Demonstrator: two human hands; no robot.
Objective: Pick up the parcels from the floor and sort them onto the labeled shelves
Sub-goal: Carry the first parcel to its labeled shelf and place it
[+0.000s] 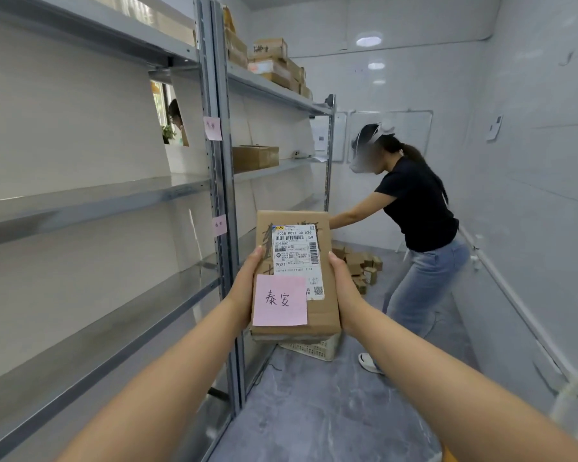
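Blocking aisle ahead: second person (414, 208), crate (314, 350), floor parcels (361, 265).

A: What's past the racks?
B: A second person (417, 208) in a black top and jeans, bent forward at the far end of the room.
A: On the walls?
B: A whiteboard (411, 128) behind that person, a round ceiling light (368, 41) above.
A: Lower down?
B: A white slotted basket (314, 350) on the grey floor (331, 411), and a potted plant (168, 133) through the gap at left.
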